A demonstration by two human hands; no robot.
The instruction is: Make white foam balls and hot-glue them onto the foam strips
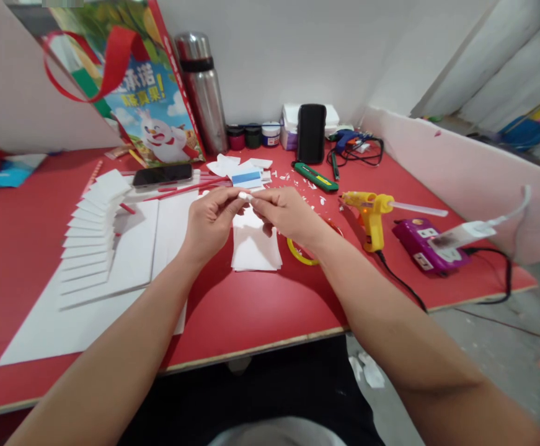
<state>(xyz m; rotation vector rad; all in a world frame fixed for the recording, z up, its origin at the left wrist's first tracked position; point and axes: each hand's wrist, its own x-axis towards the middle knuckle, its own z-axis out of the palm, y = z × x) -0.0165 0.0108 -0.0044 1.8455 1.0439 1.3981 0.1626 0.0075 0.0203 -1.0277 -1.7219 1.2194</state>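
Head view: L hand (209, 217) and R hand (283, 214) meet over the middle of the red table (255, 310), thumb + fingers of each pinched nearly closed on a small white piece (243, 195), other fingers loosely curled; piece is btwn the fingertips, above the top end of a white paper stack (256, 251). Progress, far as it shows: a stepped row of white cards (88, 238) is already laid out at L, over larger white sheets (137, 254); piece in the fingers not yet set down, looks like handwork midway; paper in the stack prob. left to use, but exact count done/left can't be told. Materials: stack is flat, matte, oblong, edges a bit uneven; cards thin, straight-edged, overlapping like stairs; piece looks rounded + soft, poss. rolled paper, too small to be sure. White scraps (314, 201) are tiny, ragged bits, strewn near a green cutter (315, 176) w/ smooth casing. Red sticks (186, 187) slim, straight. At R, yellow plastic glue gun (369, 214) w/ translucent rod-shaped glue stick (421, 209) out the back, near a glossy purple power block (425, 244)
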